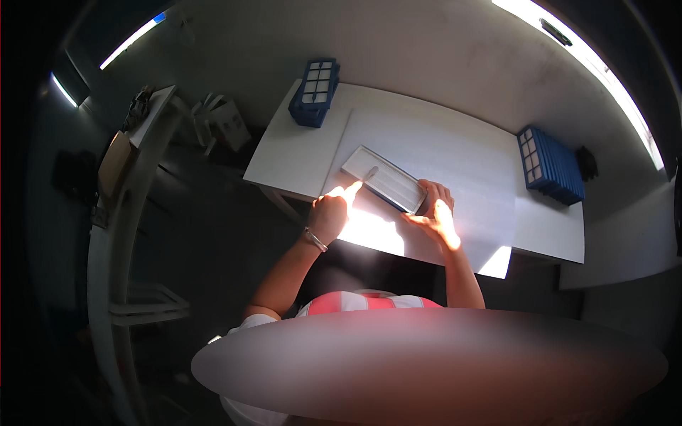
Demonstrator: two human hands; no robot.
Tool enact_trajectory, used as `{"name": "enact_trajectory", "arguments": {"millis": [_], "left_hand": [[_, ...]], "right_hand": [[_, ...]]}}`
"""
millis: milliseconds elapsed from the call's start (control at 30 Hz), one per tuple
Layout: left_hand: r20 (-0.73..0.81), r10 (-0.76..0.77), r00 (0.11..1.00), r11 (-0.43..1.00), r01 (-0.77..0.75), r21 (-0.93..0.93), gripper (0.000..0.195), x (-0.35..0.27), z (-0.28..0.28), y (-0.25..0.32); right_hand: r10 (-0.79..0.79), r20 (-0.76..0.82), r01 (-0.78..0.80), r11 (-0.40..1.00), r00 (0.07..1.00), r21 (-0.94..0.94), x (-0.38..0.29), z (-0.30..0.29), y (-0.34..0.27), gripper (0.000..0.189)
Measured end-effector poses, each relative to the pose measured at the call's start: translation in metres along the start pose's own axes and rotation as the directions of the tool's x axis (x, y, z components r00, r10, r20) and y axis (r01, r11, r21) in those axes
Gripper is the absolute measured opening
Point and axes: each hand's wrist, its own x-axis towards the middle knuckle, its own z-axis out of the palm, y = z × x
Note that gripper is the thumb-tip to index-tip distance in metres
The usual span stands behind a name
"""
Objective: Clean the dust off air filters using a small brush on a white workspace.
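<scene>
A flat rectangular panel (386, 178), probably a pleated air filter, lies at a slant on the white sheet. Its upper face is pale and finely lined, with a grey frame and some blue along the near side. My right hand (439, 213) grips its right end, fingers at the far corner and thumb at the near one. At the near left edge is my left hand (330, 210), index finger stretched towards the panel and the others curled. Beyond that fingertip, a small grey mark (372, 173) shows on the panel; whether it is an object or a reflection is unclear.
A white sheet (453, 154) covers the middle of the white table (549, 229). Blue-framed filters (314, 93) are stacked at the back left. Several more (551, 165) stand in a row at the right. Another long table (120, 255) runs along the left.
</scene>
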Motion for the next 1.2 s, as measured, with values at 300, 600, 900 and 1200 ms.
{"name": "enact_trajectory", "arguments": {"millis": [300, 600, 900, 1200], "left_hand": [[0.158, -0.282, 0.946, 0.959, 0.277, 0.054, 0.037, 0.036, 0.012, 0.004], [0.099, -0.359, 0.928, 0.917, 0.37, -0.146, 0.038, 0.04, 0.009, -0.016], [0.158, -0.104, 0.982, 0.992, 0.114, -0.056, 0.036, 0.019, 0.034, 0.031], [-0.024, -0.353, 0.935, 0.935, 0.353, 0.017, 0.017, 0.035, 0.033, -0.014]], "right_hand": [[-0.001, 0.025, 0.0, 1.0, 1.0, 0.023, 0.001, 0.002, 0.001, 0.084], [0.005, 0.029, -0.005, 1.0, 1.0, 0.009, 0.0, -0.008, -0.007, 0.083], [-0.002, 0.03, 0.001, 1.0, 1.0, 0.026, 0.004, 0.0, -0.004, 0.083], [0.007, 0.029, -0.007, 1.0, 1.0, 0.012, 0.001, -0.002, -0.003, 0.083]]}}
